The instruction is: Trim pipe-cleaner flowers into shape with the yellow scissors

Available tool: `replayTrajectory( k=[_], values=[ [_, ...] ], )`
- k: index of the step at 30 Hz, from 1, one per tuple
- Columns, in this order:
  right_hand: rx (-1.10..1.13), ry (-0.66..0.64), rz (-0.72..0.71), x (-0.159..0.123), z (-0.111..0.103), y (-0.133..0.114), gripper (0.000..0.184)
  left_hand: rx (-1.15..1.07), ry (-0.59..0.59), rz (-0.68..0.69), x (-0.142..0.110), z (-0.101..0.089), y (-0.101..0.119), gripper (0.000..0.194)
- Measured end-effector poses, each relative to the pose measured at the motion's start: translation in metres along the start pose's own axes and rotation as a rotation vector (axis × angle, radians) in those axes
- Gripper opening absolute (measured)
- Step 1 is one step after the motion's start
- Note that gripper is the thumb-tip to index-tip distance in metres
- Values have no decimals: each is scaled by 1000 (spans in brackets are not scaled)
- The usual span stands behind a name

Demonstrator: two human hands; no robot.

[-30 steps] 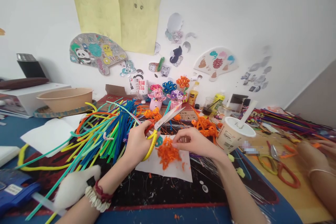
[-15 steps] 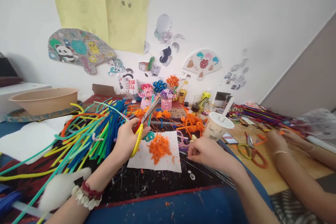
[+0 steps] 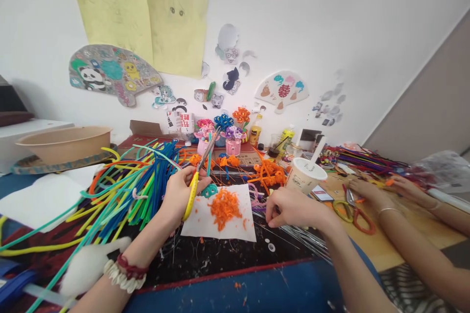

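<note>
My left hand (image 3: 178, 190) is closed around yellow-handled scissors (image 3: 192, 197), whose blades point up and away from me. A teal pipe cleaner (image 3: 210, 190) with a looped end hangs at the same fingers and seems to be held with the scissors. Below it, a heap of orange fuzz clippings (image 3: 224, 209) lies on a white paper sheet (image 3: 196, 231). To the right, my right hand (image 3: 293, 208) has its fingers curled down beside thin metal wires (image 3: 310, 240). Its fingertips are partly hidden, so what they grip, if anything, is unclear.
Colourful pipe cleaners (image 3: 147, 195) spread over the left side. A paper cup (image 3: 303, 176) stands behind my right hand. Orange pipe-cleaner pieces (image 3: 270, 173) and potted craft flowers (image 3: 233, 144) sit farther back. At right, a co-worker's hands (image 3: 374, 195) work near orange-and-yellow scissors (image 3: 353, 212).
My right hand has shifted slightly, its fingers now lower by the wires. My left hand still grips the scissors, their blades turned a little. The co-worker's hand has moved left.
</note>
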State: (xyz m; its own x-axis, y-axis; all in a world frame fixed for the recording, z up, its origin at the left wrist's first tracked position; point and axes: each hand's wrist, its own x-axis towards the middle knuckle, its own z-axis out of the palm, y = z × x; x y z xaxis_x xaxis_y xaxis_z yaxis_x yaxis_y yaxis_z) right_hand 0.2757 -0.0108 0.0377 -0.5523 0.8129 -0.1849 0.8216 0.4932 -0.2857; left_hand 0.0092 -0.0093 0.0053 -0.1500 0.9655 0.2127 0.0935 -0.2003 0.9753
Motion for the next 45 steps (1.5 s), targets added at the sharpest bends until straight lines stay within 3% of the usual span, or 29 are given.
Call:
replayTrajectory(
  k=[3,6,9,12,16,23,29,36,45],
  values=[
    [4,47,23,-2,0,3,8,-25,-12,-21,-1,0,2,36],
    [2,213,89,0,-6,-3,20,-60,-30,-46,-2,1,5,36],
    [161,379,-7,14,-13,-19,26,-103,-28,-61,-5,3,8,35],
    [415,325,-184,41,-9,-40,25,-148,-2,-56,-6,3,10,34],
    [790,216,-356,77,13,-65,40,-205,11,-42,-5,3,8,37],
    [1193,237,-344,99,48,-68,49,-206,36,-51,-6,5,6,37],
    [1180,263,-348,92,47,-63,45,-152,77,-56,-8,6,7,35],
    [1105,285,-465,84,41,-69,51,-127,17,-42,-7,5,10,31],
    [833,497,-404,86,53,-65,73,-171,-17,-114,-11,7,13,31]
  ],
)
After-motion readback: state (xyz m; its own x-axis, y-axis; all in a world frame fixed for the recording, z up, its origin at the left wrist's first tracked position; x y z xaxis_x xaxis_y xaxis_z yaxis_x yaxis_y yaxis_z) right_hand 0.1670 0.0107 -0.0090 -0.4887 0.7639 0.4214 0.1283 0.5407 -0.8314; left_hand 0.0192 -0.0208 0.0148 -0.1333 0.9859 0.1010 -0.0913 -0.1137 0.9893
